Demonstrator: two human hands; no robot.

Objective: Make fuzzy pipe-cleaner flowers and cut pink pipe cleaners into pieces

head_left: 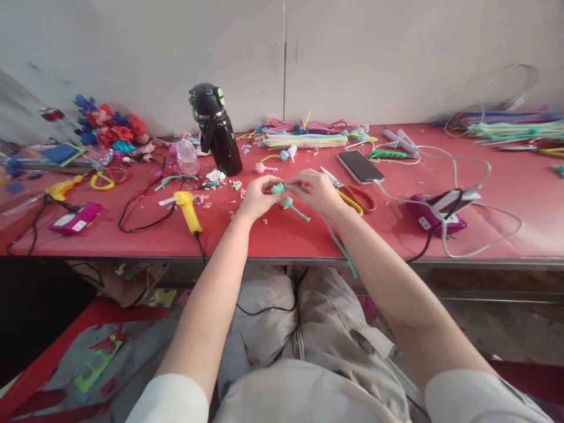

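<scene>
A mint-green knot of fuzzy pipe cleaner (277,188) sits between the fingertips of my left hand (259,195), which is closed on it. My right hand (316,189) pinches close beside the knot, at what looks like a pipe cleaner end; the fingers partly cover it. Below both hands, a second green pipe-cleaner piece (287,202) with a short tail lies on the red table (286,241). A long green pipe cleaner (341,247) hangs past the table edge under my right forearm. Scissors (352,197) with yellow and orange handles rest right of my right hand.
A yellow glue gun (188,212) and a black bottle (219,132) stand to the left. A phone (361,166) on a white cable lies right, near a purple power strip (434,214). Bundled pipe cleaners (304,140) lie at the back.
</scene>
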